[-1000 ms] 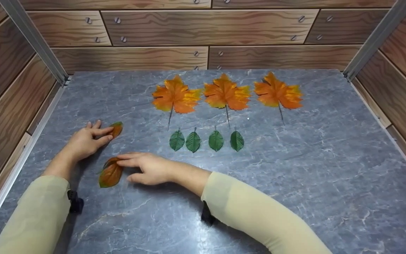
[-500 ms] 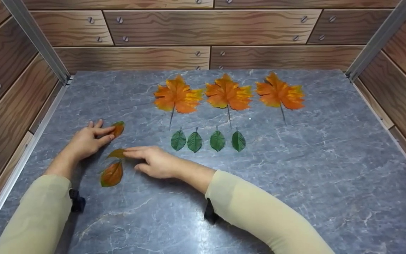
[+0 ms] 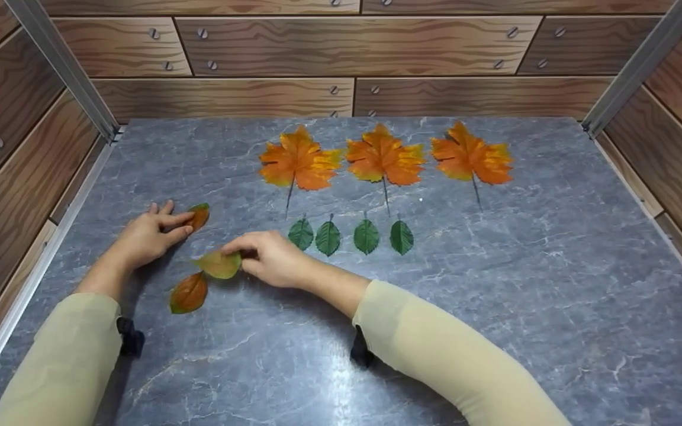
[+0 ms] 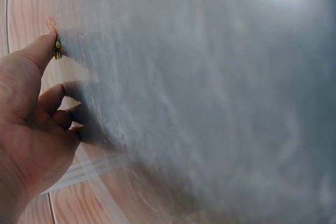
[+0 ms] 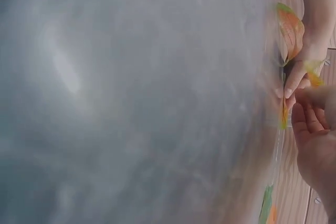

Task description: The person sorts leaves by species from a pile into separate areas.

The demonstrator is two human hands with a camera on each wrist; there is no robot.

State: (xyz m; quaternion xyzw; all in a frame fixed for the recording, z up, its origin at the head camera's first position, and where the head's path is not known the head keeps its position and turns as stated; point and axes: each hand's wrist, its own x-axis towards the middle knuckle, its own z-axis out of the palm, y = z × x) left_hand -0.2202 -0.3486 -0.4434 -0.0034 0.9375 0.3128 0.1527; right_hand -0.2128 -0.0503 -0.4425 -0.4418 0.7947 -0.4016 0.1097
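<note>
My right hand pinches a leaf by its right edge, between thumb and index finger. The leaf's pale yellow-green side shows, lifted at a tilt; its orange part is seen in the right wrist view. Just below it lies another orange-brown leaf with green edges. My left hand rests on the table at left, index finger and thumb touching a third orange-brown leaf. Part of that leaf is hidden under the fingers. In the left wrist view the thumb meets the leaf's edge.
Three orange maple leaves with stems lie in a row at the back of the grey marbled table. Several small green leaves form a row in front of them. Wood-patterned panels enclose the table's back and sides.
My right hand has moved up and right, drawing a leaf off the lower orange-brown leaf, and now pinches it raised, pale side showing. The left hand has stayed on its leaf.
</note>
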